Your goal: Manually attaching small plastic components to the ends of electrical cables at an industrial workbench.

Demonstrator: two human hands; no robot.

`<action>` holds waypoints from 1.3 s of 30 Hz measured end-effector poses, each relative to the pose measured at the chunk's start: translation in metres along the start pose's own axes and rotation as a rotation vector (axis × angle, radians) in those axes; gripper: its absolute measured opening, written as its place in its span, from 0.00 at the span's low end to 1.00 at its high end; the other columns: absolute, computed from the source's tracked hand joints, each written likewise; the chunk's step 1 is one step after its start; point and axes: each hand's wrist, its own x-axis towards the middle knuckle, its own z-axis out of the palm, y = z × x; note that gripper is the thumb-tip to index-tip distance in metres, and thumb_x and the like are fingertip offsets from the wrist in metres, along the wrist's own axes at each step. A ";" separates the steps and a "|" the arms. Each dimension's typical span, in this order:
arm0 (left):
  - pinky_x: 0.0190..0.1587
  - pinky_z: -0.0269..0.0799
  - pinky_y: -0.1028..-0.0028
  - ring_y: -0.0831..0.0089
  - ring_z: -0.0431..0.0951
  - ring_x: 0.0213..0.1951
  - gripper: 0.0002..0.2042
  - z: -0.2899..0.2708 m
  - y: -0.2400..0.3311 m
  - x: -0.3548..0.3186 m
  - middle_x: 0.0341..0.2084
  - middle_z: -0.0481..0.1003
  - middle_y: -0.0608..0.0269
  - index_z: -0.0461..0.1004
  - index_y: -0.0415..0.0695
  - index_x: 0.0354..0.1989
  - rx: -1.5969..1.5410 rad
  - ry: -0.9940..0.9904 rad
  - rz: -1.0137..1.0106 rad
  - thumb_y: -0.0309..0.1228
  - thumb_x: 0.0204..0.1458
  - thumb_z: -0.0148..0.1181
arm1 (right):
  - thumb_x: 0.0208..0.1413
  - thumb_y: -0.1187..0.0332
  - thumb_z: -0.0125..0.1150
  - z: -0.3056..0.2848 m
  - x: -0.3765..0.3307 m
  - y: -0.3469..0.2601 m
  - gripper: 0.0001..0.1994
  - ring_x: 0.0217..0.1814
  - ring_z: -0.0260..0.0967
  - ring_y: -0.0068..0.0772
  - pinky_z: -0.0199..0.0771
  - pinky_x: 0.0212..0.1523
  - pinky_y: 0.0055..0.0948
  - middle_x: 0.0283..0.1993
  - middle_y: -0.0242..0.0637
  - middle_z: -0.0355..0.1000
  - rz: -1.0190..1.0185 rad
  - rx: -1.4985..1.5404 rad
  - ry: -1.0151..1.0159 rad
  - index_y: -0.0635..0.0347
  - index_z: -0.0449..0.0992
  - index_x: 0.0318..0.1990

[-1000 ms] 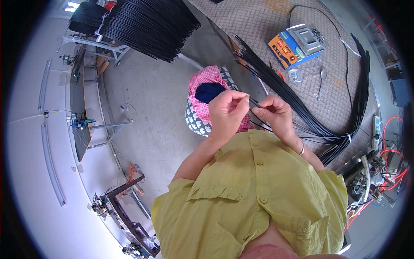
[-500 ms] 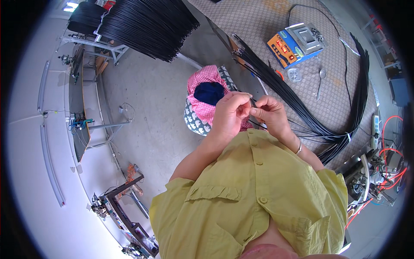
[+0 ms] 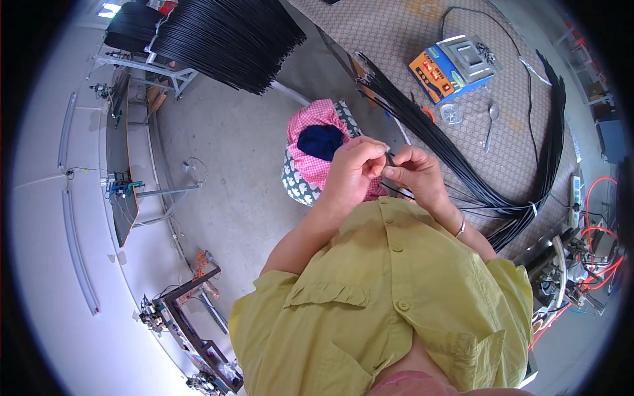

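Note:
My left hand (image 3: 355, 168) and my right hand (image 3: 413, 173) are raised together in front of my chest, fingertips nearly touching. Both pinch a thin black cable (image 3: 391, 158) between them, its end held at the fingertips. More thin black strands trail from my right hand toward the big bundle of black cables (image 3: 449, 155) lying on the patterned table (image 3: 396, 39). I wear a yellow-green shirt and a bracelet on the right wrist.
A stool with a pink checked cushion (image 3: 310, 148) stands below my hands. On the table lie an orange-and-blue box (image 3: 449, 66), a small clear cup (image 3: 450, 113) and a spoon (image 3: 492, 122). Black cable bundles hang on a rack (image 3: 224, 36). Machinery with red wires (image 3: 588, 251) sits at right.
Both hands have drawn closer together and shifted slightly, fingers working the cable end; the rest of the scene is unchanged.

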 end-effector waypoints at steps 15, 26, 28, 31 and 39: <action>0.25 0.58 0.85 0.85 0.63 0.21 0.01 0.008 -0.025 0.004 0.16 0.66 0.70 0.69 0.39 0.26 0.043 0.143 0.334 0.22 0.44 0.51 | 0.49 0.75 0.57 0.004 0.000 0.013 0.02 0.21 0.59 0.12 0.60 0.21 0.13 0.24 0.26 0.67 0.016 0.103 0.056 0.60 0.71 0.30; 0.26 0.60 0.86 0.86 0.64 0.22 0.07 0.002 -0.005 -0.004 0.21 0.70 0.69 0.71 0.38 0.34 0.015 0.032 0.095 0.28 0.50 0.52 | 0.51 0.71 0.56 -0.001 0.002 0.003 0.03 0.18 0.58 0.14 0.55 0.16 0.14 0.20 0.26 0.65 0.142 0.187 0.025 0.59 0.70 0.28; 0.26 0.61 0.86 0.86 0.65 0.22 0.07 0.001 -0.006 -0.004 0.22 0.71 0.69 0.72 0.38 0.34 0.065 0.028 0.101 0.28 0.50 0.53 | 0.50 0.71 0.56 -0.001 0.002 0.003 0.03 0.18 0.58 0.14 0.54 0.15 0.15 0.20 0.26 0.64 0.137 0.192 0.019 0.59 0.70 0.28; 0.25 0.62 0.86 0.86 0.66 0.22 0.07 0.002 -0.007 -0.004 0.22 0.72 0.68 0.72 0.37 0.33 0.144 0.050 0.143 0.28 0.48 0.54 | 0.50 0.72 0.56 0.001 0.002 0.000 0.03 0.17 0.57 0.14 0.54 0.14 0.15 0.19 0.26 0.64 0.124 0.165 0.013 0.59 0.70 0.28; 0.26 0.65 0.85 0.84 0.69 0.22 0.05 0.000 -0.001 -0.007 0.21 0.72 0.66 0.72 0.36 0.31 0.294 0.055 0.213 0.24 0.47 0.55 | 0.49 0.74 0.57 -0.001 0.000 -0.006 0.03 0.17 0.56 0.14 0.53 0.14 0.16 0.18 0.26 0.63 0.124 0.109 -0.020 0.61 0.70 0.27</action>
